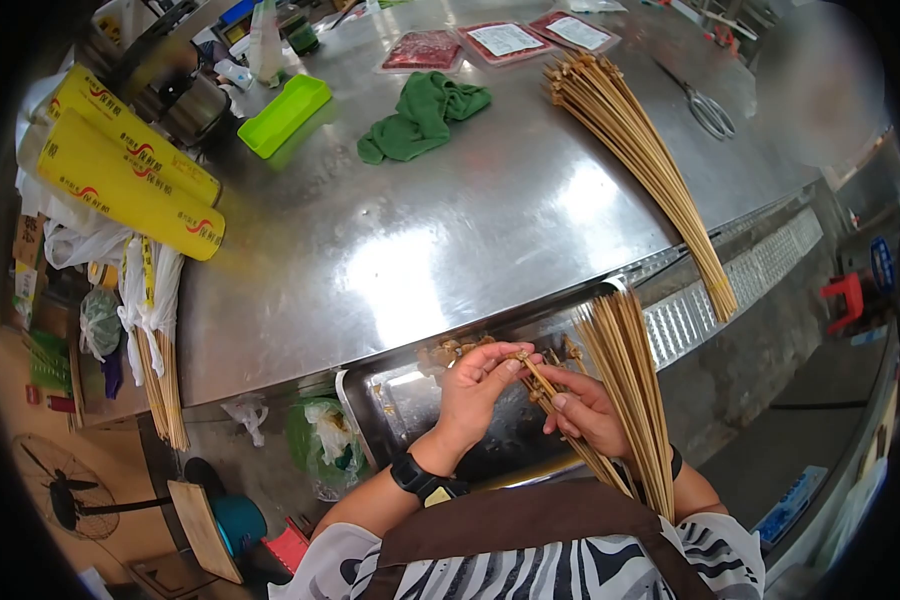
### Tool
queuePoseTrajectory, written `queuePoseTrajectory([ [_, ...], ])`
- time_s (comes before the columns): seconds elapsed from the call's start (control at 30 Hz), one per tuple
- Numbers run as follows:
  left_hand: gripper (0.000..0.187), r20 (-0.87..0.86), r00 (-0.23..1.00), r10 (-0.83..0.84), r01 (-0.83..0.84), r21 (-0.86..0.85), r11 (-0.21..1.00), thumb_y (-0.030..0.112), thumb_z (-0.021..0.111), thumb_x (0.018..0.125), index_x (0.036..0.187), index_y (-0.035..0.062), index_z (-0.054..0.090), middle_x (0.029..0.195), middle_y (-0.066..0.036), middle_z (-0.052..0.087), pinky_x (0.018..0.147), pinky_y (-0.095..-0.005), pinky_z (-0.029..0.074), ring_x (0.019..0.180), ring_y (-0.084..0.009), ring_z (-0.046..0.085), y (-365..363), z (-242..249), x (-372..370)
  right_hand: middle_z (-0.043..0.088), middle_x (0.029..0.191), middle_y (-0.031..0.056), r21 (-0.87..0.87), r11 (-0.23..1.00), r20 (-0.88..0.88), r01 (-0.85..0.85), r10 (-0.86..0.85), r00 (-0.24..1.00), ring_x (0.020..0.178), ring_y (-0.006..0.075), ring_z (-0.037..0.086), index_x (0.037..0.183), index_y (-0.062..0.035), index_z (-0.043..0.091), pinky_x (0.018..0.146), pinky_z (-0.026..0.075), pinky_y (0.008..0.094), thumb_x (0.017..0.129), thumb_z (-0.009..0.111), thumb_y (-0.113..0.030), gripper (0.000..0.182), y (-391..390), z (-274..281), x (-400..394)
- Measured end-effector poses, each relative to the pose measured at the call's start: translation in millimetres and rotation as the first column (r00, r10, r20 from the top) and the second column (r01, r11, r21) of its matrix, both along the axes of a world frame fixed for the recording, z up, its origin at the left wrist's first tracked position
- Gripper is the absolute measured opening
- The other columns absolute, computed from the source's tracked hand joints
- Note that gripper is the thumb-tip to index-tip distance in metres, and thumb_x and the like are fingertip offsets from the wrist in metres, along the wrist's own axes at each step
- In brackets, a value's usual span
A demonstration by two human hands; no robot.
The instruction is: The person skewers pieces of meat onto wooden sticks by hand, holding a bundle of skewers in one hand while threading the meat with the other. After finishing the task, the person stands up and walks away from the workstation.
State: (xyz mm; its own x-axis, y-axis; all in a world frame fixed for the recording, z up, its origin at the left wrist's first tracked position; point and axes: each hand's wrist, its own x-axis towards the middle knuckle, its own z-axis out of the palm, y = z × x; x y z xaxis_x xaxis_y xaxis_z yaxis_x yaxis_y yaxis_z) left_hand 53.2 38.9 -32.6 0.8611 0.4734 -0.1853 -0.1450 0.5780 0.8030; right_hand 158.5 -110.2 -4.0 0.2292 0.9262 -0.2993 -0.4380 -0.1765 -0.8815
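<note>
My left hand [475, 392] pinches the tip of a bamboo skewer, where a small brownish food piece seems to sit. My right hand [592, 412] is closed around several skewers [592, 462] whose upper ends carry small brown pieces. Both hands are close together over a metal tray [395, 400] with brown bits in it. A thick bundle of bare-looking skewers [625, 370] leans across the tray's right side, beside my right hand and over the forearm. What lies under my fingers is partly hidden.
On the steel table [300, 260] lie another skewer bundle [640, 150], a green cloth [425, 115], a lime-green tray [285, 115], scissors [708, 112] and flat packs of red meat [505, 42]. Yellow film rolls [130, 180] and bagged skewers [160, 350] are at the left.
</note>
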Motion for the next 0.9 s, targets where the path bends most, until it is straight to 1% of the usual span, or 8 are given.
queuePoseTrajectory([
  [0.1,0.019,0.013,1.000,0.026,-0.026,0.017,1.000,0.002,0.049,0.089,0.107,-0.0020,0.053,0.110,-0.013,0.057,0.089,-0.0333,0.047,0.102,-0.0227,0.057,-3.5,-2.6,0.5,0.041,0.070,-0.0021,-0.014,1.000,0.008,0.020,-0.020,1.000,0.058,0.0050,0.040,0.135,-0.0046,0.030,0.070,0.046,0.0256,0.094,0.038,-0.013,0.042,1.8,1.7,-1.1],
  [0.17,0.017,0.011,0.999,0.049,-0.050,0.042,0.998,0.001,0.049,0.088,0.105,-0.0018,0.053,0.110,-0.016,0.057,0.090,-0.0372,0.046,0.101,-0.0258,0.057,-5.4,-5.7,1.3,0.042,0.069,-0.0020,-0.007,0.999,0.005,0.039,-0.038,0.999,0.058,0.0051,0.040,0.135,-0.0050,0.031,0.069,0.046,0.0254,0.094,0.038,-0.013,0.042,3.4,3.5,-1.1],
  [0.3,0.016,0.026,0.998,0.060,-0.061,0.043,0.997,0.002,0.049,0.089,0.104,-0.0011,0.053,0.107,-0.016,0.058,0.087,-0.0364,0.047,0.098,-0.0250,0.058,-4.6,-5.4,3.0,0.043,0.069,-0.0021,0.008,1.000,0.010,0.011,-0.012,1.000,0.058,0.0052,0.040,0.134,-0.0049,0.031,0.069,0.046,0.0248,0.094,0.038,-0.013,0.041,3.6,1.7,2.0],
  [0.37,0.014,0.056,0.993,0.103,-0.099,-0.080,0.992,0.004,0.049,0.089,0.103,-0.0003,0.053,0.101,-0.015,0.060,0.083,-0.0356,0.049,0.093,-0.0243,0.060,-1.5,-7.4,5.9,0.042,0.069,-0.0024,-0.006,1.000,0.021,-0.021,0.021,1.000,0.060,0.0054,0.041,0.134,-0.0052,0.031,0.069,0.045,0.0238,0.094,0.039,-0.014,0.041,5.0,0.2,3.4],
  [0.47,0.014,0.013,0.989,0.149,-0.147,-0.110,0.983,0.006,0.049,0.090,0.102,0.0001,0.052,0.095,-0.015,0.061,0.081,-0.0356,0.050,0.089,-0.0240,0.061,1.5,-5.3,10.7,0.043,0.070,-0.0019,-0.014,0.999,0.010,-0.040,0.040,0.999,0.062,0.0059,0.042,0.134,-0.0061,0.031,0.068,0.044,0.0232,0.094,0.039,-0.014,0.042,5.2,-5.3,4.9],
  [0.6,0.015,-0.037,0.991,0.125,-0.128,-0.088,0.988,0.006,0.049,0.090,0.102,0.0001,0.053,0.094,-0.015,0.062,0.080,-0.0360,0.050,0.087,-0.0240,0.061,5.4,-5.7,11.6,0.044,0.072,-0.0011,-0.021,0.999,0.014,-0.032,0.033,0.999,0.063,0.0064,0.043,0.134,-0.0069,0.031,0.066,0.043,0.0221,0.094,0.040,-0.014,0.042,7.4,-2.5,4.8],
  [0.77,0.017,-0.074,0.993,0.088,-0.100,-0.182,0.978,0.012,0.050,0.090,0.101,0.0004,0.056,0.093,-0.014,0.062,0.080,-0.0368,0.050,0.087,-0.0242,0.061,6.8,-3.7,8.5,0.045,0.074,-0.0003,-0.021,0.999,0.037,-0.040,0.041,0.998,0.063,0.0065,0.043,0.134,-0.0067,0.030,0.063,0.041,0.0198,0.094,0.041,-0.014,0.042,6.7,-4.1,3.0],
  [0.9,0.018,-0.016,0.998,0.057,-0.059,-0.229,0.972,0.013,0.050,0.091,0.101,-0.0001,0.057,0.096,-0.014,0.063,0.079,-0.0335,0.049,0.089,-0.0212,0.061,8.5,-4.6,5.9,0.044,0.072,-0.0007,-0.023,0.999,0.039,-0.045,0.045,0.998,0.062,0.0065,0.043,0.134,-0.0065,0.030,0.064,0.041,0.0206,0.094,0.040,-0.014,0.042,7.9,-2.3,2.0],
])
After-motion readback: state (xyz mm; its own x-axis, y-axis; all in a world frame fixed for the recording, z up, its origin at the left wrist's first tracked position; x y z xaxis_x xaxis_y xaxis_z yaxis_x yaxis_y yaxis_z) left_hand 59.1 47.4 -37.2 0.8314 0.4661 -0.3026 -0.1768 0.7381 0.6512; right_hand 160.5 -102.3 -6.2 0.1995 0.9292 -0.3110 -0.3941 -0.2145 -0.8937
